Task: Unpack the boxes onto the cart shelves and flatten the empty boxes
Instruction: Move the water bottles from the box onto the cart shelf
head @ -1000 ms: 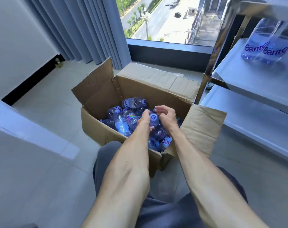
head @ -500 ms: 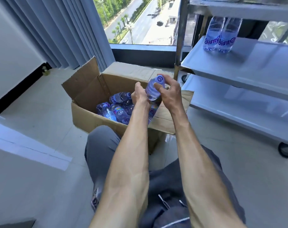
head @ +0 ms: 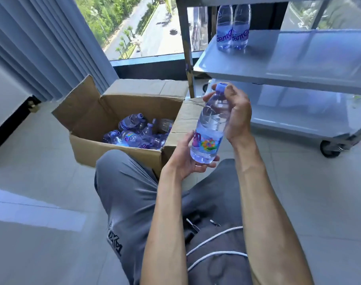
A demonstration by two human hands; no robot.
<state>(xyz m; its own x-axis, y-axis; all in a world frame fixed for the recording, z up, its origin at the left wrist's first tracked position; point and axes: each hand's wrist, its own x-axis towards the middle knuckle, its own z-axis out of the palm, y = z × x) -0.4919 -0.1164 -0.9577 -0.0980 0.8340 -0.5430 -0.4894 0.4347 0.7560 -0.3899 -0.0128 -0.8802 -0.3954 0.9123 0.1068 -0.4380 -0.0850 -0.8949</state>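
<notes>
Both hands are on one water bottle [head: 209,128], which is held up, tilted slightly, cap end away from the person. The right hand [head: 236,114] wraps the upper part, fingers curled around the neck just under the cap [head: 221,87]. The left hand [head: 188,155] cups the bottom from below, palm up, fingers curled around the base. Left of both hands and lower down stands the open cardboard box [head: 115,149] on the floor [head: 299,182], its flaps spread, one flap lying just behind the left hand. Inside the box lie more bottles [head: 134,134] in a loose heap on their sides. Beyond the right hand, past the cap, is the metal cart [head: 288,73]; its lower shelf sits level with the right hand, its middle shelf above it. Two bottles [head: 233,27] stand upright, touching each other, at the near left corner of that middle shelf, well above and beyond the held bottle. Below the hands are the person's knees in grey shorts [head: 130,194].
</notes>
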